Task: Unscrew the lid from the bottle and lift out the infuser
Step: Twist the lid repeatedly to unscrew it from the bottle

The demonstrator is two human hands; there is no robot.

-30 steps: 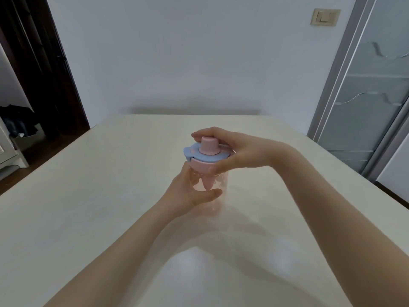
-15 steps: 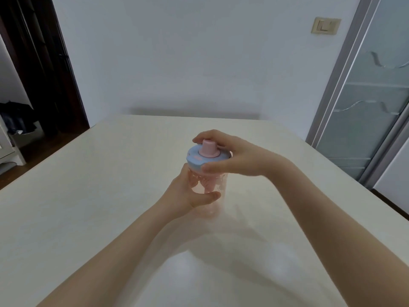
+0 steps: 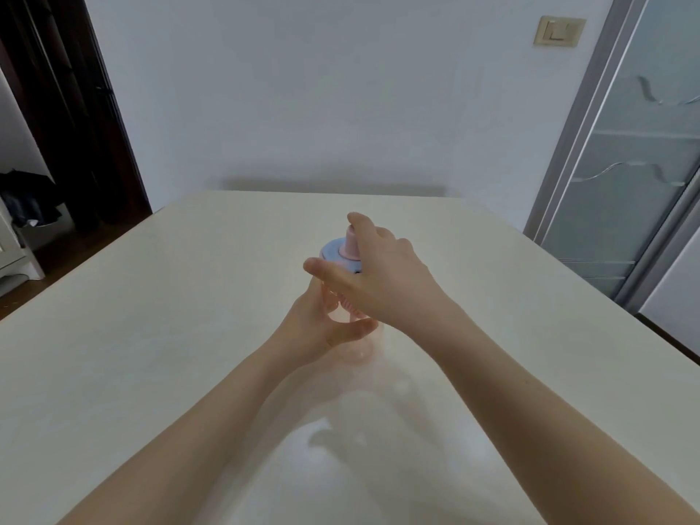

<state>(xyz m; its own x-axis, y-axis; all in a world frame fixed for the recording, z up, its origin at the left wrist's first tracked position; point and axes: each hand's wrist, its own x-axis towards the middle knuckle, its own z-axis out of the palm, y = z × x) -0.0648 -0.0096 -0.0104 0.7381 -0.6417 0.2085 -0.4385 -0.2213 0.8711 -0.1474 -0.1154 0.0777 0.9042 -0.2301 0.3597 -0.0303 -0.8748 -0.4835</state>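
A clear pinkish bottle (image 3: 354,344) stands upright near the middle of the cream table (image 3: 151,335). Its blue lid (image 3: 333,253) carries a pink spout (image 3: 349,242) on top. A pink infuser (image 3: 346,305) shows faintly inside the bottle, under the lid. My left hand (image 3: 322,331) wraps around the bottle's body from the left, thumb across the front. My right hand (image 3: 378,274) covers the lid from the near right side, its thumb on the lid's left edge and a finger over the spout. Most of the lid is hidden by that hand.
The table's far edge meets a white wall. A frosted glass door (image 3: 636,164) stands at the right and a dark doorway (image 3: 57,126) at the left. The table's right edge runs diagonally close to my right forearm.
My right hand has rotated on the lid, its wrist swinging from the right toward me, so the back of the hand now hides most of the lid. The left hand keeps its hold.
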